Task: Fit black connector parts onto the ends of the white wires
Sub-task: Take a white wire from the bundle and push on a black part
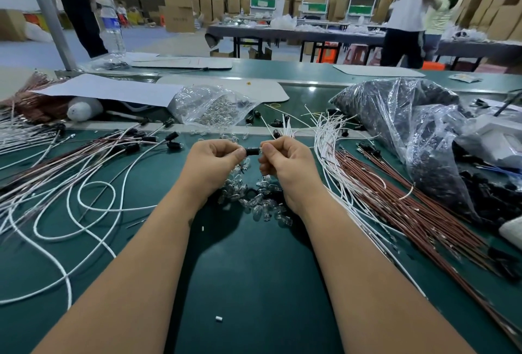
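Note:
My left hand point(215, 159) and my right hand point(282, 161) meet above the green table, fingers curled. Between their fingertips sits a small black connector part point(252, 151), pinched from both sides. A few white wires point(288, 127) stick up behind my right hand, which seems to hold them. A loose bundle of white wires point(329, 141) lies just right of my hands. More white wires with black connectors on their ends point(84, 184) sprawl to the left. A big clear bag of black connector parts point(401, 116) lies at the right.
Small clear glass bulbs point(257, 201) are heaped under my wrists. Brown wires point(409, 212) fan out at the right. A clear bag of bulbs point(211, 105) and white sheets point(113, 90) lie behind. A water bottle point(113, 28) stands far left. People stand by the far tables.

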A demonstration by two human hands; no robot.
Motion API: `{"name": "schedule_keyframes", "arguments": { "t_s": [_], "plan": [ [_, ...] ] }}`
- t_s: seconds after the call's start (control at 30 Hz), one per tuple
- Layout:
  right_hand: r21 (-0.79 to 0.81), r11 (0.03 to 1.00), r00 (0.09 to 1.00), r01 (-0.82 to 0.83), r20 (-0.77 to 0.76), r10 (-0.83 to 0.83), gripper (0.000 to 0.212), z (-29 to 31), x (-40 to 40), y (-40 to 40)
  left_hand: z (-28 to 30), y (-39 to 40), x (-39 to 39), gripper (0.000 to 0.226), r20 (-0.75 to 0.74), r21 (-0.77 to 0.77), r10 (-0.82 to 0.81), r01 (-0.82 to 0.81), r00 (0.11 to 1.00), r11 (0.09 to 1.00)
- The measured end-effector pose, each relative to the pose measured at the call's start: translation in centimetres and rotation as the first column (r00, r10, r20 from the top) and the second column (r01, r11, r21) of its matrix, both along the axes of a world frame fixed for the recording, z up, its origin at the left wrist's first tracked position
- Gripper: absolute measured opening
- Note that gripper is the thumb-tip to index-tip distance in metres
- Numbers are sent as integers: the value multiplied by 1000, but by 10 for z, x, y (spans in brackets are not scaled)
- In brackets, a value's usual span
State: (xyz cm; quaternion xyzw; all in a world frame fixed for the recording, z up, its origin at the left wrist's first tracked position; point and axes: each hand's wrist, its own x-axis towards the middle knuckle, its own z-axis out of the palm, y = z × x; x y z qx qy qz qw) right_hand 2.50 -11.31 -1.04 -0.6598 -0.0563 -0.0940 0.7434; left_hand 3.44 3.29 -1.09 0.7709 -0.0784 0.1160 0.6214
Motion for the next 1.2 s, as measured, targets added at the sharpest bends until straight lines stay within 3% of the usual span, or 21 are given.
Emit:
{"name": "schedule_keyframes", "arguments": {
  "t_s": [0.17,0.43,0.67,0.93,1.07,1.2],
  "plan": [
    [8,1000,1000,22,-12,-22,13,1,2,2,0,-1,1,15,-3,-4,14,-14,1000,1000],
    [-76,997,999,-8,-35,5,17,0,1,0,1,-2,1,16,-39,10,-15,15,999,1000],
    [-208,978,999,33,-6,-35,21,1,0,1,0,-1,-1,14,26,-21,-63,63,998,998],
    [-116,989,994,89,74,-81,13,8,0,4,-1,-2,3,15,46,-55,9,-6,999,998],
    [11,984,984,179,4,-179,11,9,2,-4,-2,0,5,13,-2,-120,9,-9,1000,993],
    [81,987,990,137,-53,-133,12,9,1,-6,-2,0,3,9,2,-126,-33,33,999,991]
  ]
}}
